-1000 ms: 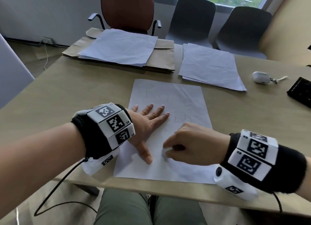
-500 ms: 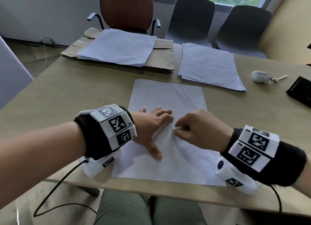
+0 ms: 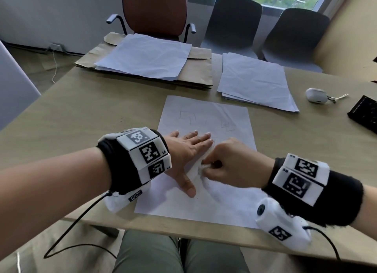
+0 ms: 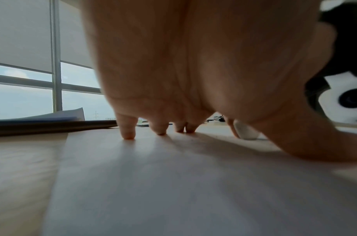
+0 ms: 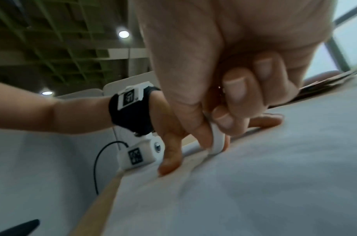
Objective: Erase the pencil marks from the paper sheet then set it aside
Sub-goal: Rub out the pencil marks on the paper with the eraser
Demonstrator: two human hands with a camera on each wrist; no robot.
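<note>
A white paper sheet [image 3: 206, 117] with faint pencil marks lies on the table in front of me. My left hand [image 3: 189, 150] lies flat on it with fingers spread, pressing it down; its fingertips [image 4: 129, 134] touch the sheet [image 4: 173, 183]. My right hand [image 3: 226, 166] pinches a small white eraser [image 3: 204, 167] between thumb and fingers and holds its end against the paper, close beside the left hand. The eraser [image 5: 217, 140] shows in the right wrist view pressed on the sheet [image 5: 254, 183], and the eraser [image 4: 245, 131] also appears in the left wrist view. The paper bulges slightly near the eraser.
A stack of white sheets [image 3: 255, 80] lies at the back right. More sheets rest on brown envelopes [image 3: 195, 76] at the back left. A white earbud case [image 3: 316, 95] and a black device [image 3: 365, 115] sit to the right. Chairs [image 3: 232, 21] stand behind the table [image 3: 91, 109].
My right hand with the eraser moved up the sheet, then came back toward me and left, close to the left hand. The left hand stays pressed flat on the paper.
</note>
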